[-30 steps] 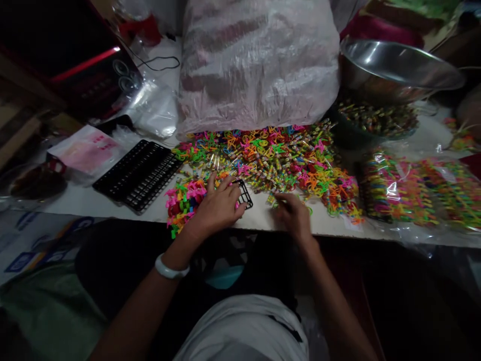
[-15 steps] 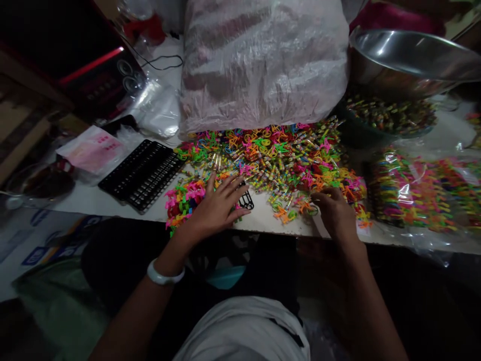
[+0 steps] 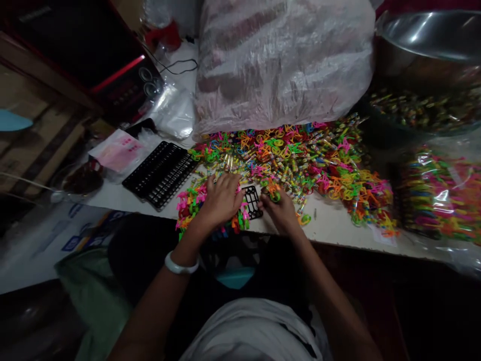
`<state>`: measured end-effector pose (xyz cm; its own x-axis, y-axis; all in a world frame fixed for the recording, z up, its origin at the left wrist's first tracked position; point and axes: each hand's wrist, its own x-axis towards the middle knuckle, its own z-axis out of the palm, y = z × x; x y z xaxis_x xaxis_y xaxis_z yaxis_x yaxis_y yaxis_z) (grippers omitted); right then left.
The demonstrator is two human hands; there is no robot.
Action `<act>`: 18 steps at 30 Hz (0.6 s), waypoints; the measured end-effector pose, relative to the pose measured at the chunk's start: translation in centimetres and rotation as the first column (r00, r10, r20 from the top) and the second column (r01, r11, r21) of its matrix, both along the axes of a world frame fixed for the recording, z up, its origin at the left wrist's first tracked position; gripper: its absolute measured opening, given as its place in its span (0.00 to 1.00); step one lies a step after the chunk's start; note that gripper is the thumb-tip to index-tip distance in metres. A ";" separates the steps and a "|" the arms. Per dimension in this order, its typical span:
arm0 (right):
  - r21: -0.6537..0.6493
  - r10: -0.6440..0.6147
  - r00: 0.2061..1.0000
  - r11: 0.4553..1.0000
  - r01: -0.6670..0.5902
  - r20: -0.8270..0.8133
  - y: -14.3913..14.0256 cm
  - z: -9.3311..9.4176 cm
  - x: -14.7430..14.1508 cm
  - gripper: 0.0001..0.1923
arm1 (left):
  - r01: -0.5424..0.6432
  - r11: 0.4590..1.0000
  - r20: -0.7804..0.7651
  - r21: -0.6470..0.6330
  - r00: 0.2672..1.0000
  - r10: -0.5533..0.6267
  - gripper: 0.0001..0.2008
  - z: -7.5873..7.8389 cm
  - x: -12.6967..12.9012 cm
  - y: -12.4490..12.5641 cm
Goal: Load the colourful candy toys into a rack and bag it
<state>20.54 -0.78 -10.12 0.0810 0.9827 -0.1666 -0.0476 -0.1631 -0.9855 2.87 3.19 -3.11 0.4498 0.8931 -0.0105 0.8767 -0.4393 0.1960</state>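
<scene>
My left hand [image 3: 222, 201] lies with outstretched fingers on a row of bright plastic pieces [image 3: 187, 206]. These pieces appear set on a black perforated rack [image 3: 252, 201], whose bare end sticks out to the right of the hand. Just beside that end, my right hand [image 3: 281, 213] is closed around a few small orange and green plastic toys [image 3: 272, 190]. Its fingertips are close to the rack, and I cannot tell whether they touch it. Behind both hands spreads a loose heap of multicoloured plastic toys [image 3: 278, 148], with small wrapped tubes among them.
Black racks [image 3: 160, 175] are stacked at the left, near a pink-and-white packet [image 3: 118, 149]. A large wrapped sack [image 3: 285, 65] stands behind the heap. To the right are a metal bowl [image 3: 436, 35] and clear bags of toys [image 3: 439, 195]. The table edge [image 3: 338, 243] runs in front.
My right hand has moved left from the heap's right side to the rack's end, carrying small toys. My left hand stays on the row, fingers closer together. The view has shifted slightly.
</scene>
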 end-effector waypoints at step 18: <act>0.265 0.011 0.741 0.930 -0.253 0.671 3.0 -2.9 -3.3 0.18 | 0.176 0.980 0.107 -0.090 0.980 -0.167 0.26 0.8 0.2 2.5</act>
<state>17.26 2.22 -13.03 -0.0853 0.9762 0.1994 0.6184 0.2088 -0.7576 3.11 5.67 -2.27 0.5994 0.7993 -0.0429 0.7642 -0.5555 0.3277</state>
